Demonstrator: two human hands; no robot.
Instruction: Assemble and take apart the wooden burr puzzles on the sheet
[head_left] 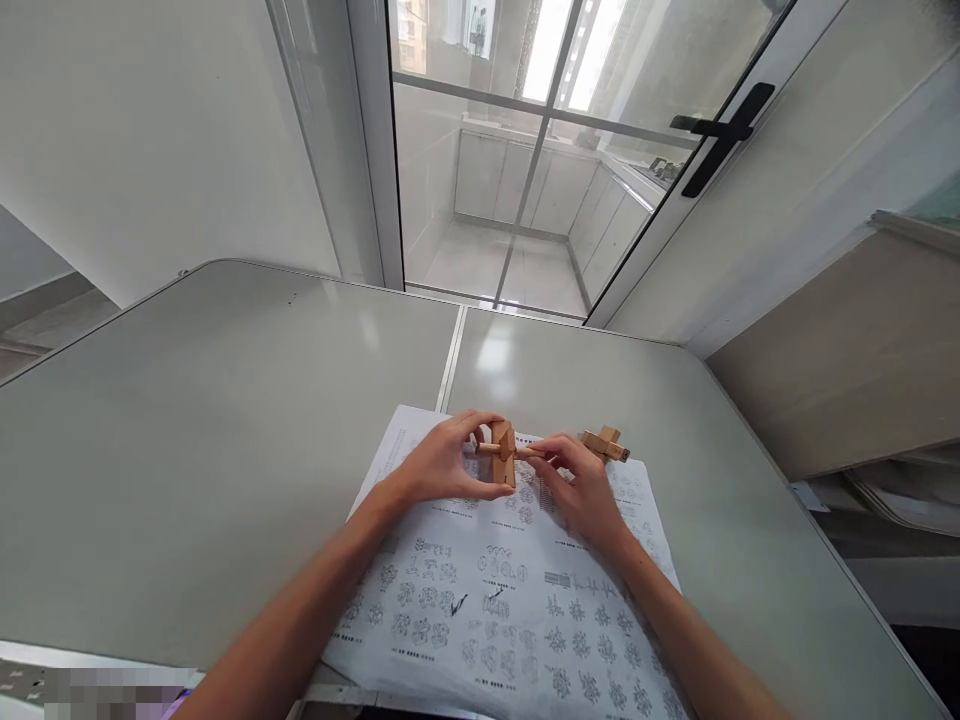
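A small wooden puzzle piece [504, 452], a block with a dowel through it, is held just above a printed instruction sheet [517, 600]. My left hand [442, 465] pinches the block between thumb and fingers. My right hand [577, 485] grips the dowel's right end with closed fingers. A second wooden puzzle [606, 443], made of crossed blocks, lies on the sheet just beyond my right hand, untouched.
The sheet rests on a grey folding table [225, 440] with a seam down its middle. A glass door [540, 150] with a black handle stands behind the far edge. A beige ledge [847, 360] runs along the right side.
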